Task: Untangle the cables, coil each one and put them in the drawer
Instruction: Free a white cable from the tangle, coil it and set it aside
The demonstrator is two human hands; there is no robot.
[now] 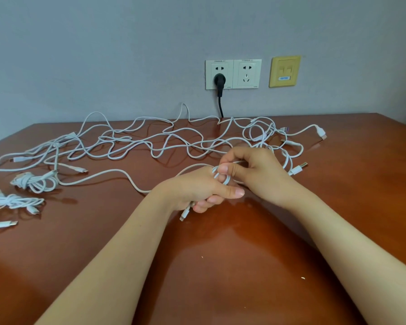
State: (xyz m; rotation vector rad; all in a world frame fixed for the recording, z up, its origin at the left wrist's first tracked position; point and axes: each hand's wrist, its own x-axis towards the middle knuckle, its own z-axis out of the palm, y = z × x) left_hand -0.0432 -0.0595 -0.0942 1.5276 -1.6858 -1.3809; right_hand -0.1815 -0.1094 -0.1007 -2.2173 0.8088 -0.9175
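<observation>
Above the middle of the glossy reddish-brown wooden desk (220, 266), a thin white charging cable (117, 173) is being wound into small loops. The left hand (197, 191) is closed around the started coil, whose loops are passed over its fingers, with a small white connector end (184, 213) hanging out below the fist. The right hand (253, 170) is pinched shut on the same cable just beside the left fingers, feeding the next turn.

From the hands, the free length of this cable is trailed leftward across the desk toward the sprawling tangle of white cables (150, 141) spread along the back edge. Three finished white bundles (34, 182) are laid at the left edge, well apart from the hands. No drawer is visible.

The main risk is judged to lie in that trailing length: if it is pulled while crossed under other strands, the tangle could be dragged forward or tightened into a knot. The loops could also slip off the left fingers if the grip is relaxed, and the coil would be undone. The black power cord (220, 99) plugged into the white wall socket (219, 73) could be snagged as well.
</observation>
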